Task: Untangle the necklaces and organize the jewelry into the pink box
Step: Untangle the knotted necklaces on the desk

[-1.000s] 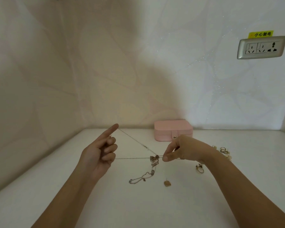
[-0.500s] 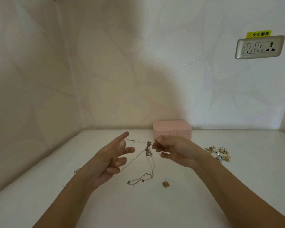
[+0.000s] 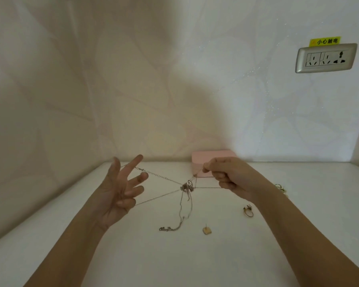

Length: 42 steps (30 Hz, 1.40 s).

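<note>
Hands well apart here, and that is the point of it: the left hand is up with its fingers fanned wide, and thin strands of the necklaces are strung across them like a loom. The right hand pinches another strand between thumb and forefinger, its other fingers curled under. Between the two, the knot hangs in mid-air, pulled taut from both sides, probably so the crossings open up and show which strand goes where. A loose end trails down and lies on the table.

The pink box sits shut against the back wall, just behind the right hand, waiting. A ring and a small gold charm lie apart on the table, and more rings peek out past the right wrist. Nothing looks sorted yet. I'd judge a hard tug would tighten this, so slack is the safer call.
</note>
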Each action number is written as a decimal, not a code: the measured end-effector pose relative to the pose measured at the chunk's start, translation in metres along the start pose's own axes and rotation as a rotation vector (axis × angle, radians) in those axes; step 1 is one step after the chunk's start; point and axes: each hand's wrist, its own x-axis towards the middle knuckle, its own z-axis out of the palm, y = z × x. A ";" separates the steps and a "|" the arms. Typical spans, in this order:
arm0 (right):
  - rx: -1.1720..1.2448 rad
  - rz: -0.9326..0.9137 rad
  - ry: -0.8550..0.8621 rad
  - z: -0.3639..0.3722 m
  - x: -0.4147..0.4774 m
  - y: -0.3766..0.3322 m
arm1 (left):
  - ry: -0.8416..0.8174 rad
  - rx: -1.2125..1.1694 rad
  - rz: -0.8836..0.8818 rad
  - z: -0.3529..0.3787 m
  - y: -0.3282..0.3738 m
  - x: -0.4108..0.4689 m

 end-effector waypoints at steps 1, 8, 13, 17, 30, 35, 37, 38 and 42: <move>-0.154 -0.052 -0.019 -0.002 -0.002 -0.002 | 0.000 0.008 0.005 -0.001 0.002 0.000; -0.577 -0.106 -0.205 0.000 -0.007 -0.002 | -0.020 0.047 -0.030 -0.006 0.005 -0.003; -0.700 -0.154 -0.162 0.004 0.000 0.009 | -0.028 0.041 -0.062 -0.009 0.007 -0.004; -0.627 -0.092 -0.062 0.006 0.005 0.015 | 0.009 0.067 -0.117 -0.008 -0.003 -0.001; -1.074 0.085 0.080 -0.008 0.025 0.055 | 0.140 0.297 -0.244 0.013 -0.049 0.010; -1.124 -0.081 0.067 0.002 0.022 0.049 | 0.133 0.330 -0.245 0.018 -0.049 0.009; -0.990 -0.227 0.006 0.012 0.019 0.046 | 0.123 0.349 -0.244 0.023 -0.048 0.008; -0.919 -0.264 -0.050 0.019 0.017 0.044 | 0.114 0.355 -0.236 0.024 -0.047 0.007; -0.917 -0.287 -0.257 0.043 0.015 0.046 | 0.056 0.337 -0.167 0.032 -0.036 0.004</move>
